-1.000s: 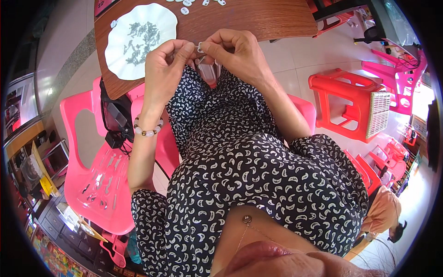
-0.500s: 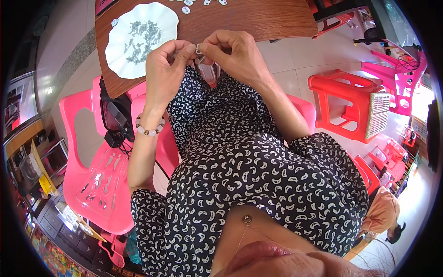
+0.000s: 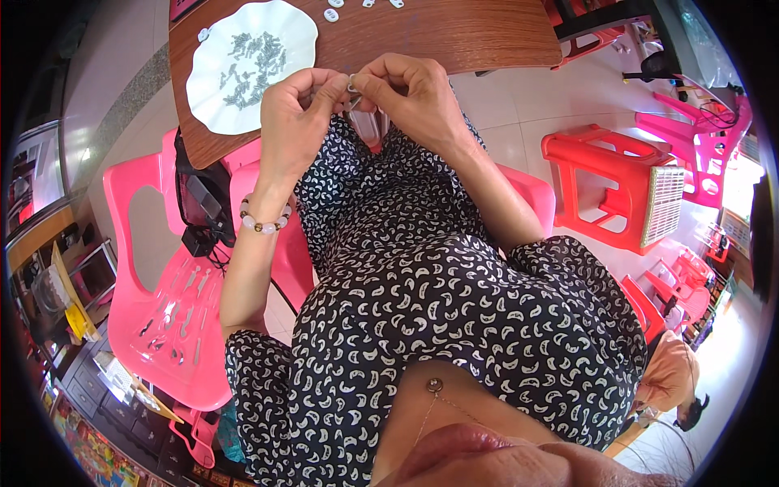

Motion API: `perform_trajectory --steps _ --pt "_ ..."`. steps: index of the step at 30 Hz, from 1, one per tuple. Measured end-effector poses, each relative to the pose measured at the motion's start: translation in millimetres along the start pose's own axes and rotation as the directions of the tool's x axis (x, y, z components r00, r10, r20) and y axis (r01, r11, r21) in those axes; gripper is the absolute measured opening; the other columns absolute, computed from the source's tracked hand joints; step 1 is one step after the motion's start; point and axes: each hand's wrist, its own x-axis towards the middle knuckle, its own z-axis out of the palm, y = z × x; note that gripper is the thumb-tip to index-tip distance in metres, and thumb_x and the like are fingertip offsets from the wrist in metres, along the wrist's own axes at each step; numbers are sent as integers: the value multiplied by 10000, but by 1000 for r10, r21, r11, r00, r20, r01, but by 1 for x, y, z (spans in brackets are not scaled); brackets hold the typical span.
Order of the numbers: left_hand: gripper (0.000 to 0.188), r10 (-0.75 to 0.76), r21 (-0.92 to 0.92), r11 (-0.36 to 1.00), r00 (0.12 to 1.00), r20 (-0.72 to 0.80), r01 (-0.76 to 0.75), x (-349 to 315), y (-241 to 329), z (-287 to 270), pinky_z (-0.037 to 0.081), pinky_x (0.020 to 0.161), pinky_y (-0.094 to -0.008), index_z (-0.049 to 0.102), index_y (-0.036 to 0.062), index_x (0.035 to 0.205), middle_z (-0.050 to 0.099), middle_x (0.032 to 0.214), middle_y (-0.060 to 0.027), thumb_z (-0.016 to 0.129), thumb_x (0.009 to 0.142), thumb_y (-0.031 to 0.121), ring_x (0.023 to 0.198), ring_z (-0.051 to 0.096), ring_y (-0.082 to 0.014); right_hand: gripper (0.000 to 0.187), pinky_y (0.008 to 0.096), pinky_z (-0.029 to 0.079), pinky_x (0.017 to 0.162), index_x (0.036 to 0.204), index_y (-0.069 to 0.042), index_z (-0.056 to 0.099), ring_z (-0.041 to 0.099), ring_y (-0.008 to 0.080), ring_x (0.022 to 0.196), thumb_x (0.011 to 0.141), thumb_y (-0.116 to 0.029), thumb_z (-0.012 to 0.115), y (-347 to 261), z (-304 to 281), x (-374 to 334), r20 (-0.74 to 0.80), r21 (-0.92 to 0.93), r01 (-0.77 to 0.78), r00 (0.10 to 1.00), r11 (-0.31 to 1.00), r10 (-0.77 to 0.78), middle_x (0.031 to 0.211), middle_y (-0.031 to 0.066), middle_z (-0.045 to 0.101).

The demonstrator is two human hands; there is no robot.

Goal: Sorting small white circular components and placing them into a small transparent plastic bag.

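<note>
My left hand [image 3: 299, 118] and my right hand [image 3: 420, 104] meet at the table's near edge, fingertips pinched together. Between them is a small whitish piece [image 3: 351, 84], partly covered by the fingers; its exact kind is too small to make out. A scalloped white plate [image 3: 207, 101] stands on the table to the left of my hands, with many small grey pieces [image 3: 258, 65] scattered in it. Several little white oval pieces [image 3: 331, 15] lie on the tabletop beyond. Below my hands, at my lap, a clear pinkish object [image 3: 370, 128] shows in part.
The brown wooden table [image 3: 471, 40] ends just ahead of my hands. A pink chair [image 3: 166, 325] at my left carries a dark bag [image 3: 203, 195]. To the right stands a red stool [image 3: 600, 183]; a person in orange [image 3: 672, 369] is behind it.
My hands stay together with slight finger movement at the small whitish piece. The view has shifted a little, so the plate and table appear slightly higher.
</note>
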Motion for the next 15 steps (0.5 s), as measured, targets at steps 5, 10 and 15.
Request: perform_trajectory --steps 5,10,15 --pt "335 -40 -24 999 998 49 41 -2 3 -9 487 652 -209 661 -54 1035 713 877 -64 601 964 267 728 614 -76 193 186 457 582 982 6 683 625 58 690 922 -173 646 9 7 6 -35 173 50 998 984 -44 767 20 681" --pt "305 -32 -54 998 999 10 33 0 -4 -31 452 672 -188 684 22 1066 680 920 -2 580 969 292 756 561 -50 188 184 448 518 960 7 699 584 36 639 902 -170 671 10 4 5 -100 148 89 992 985 -74 740 17 675" --pt "339 -75 -126 989 996 44 80 0 -3 -59 455 721 -234 649 4 1028 660 901 -25 531 1001 321 790 566 -84 195 180 477 518 951 -9 699 502 4 597 916 -197 660 6 10 5 -88 178 62 995 982 -46 737 7 661"
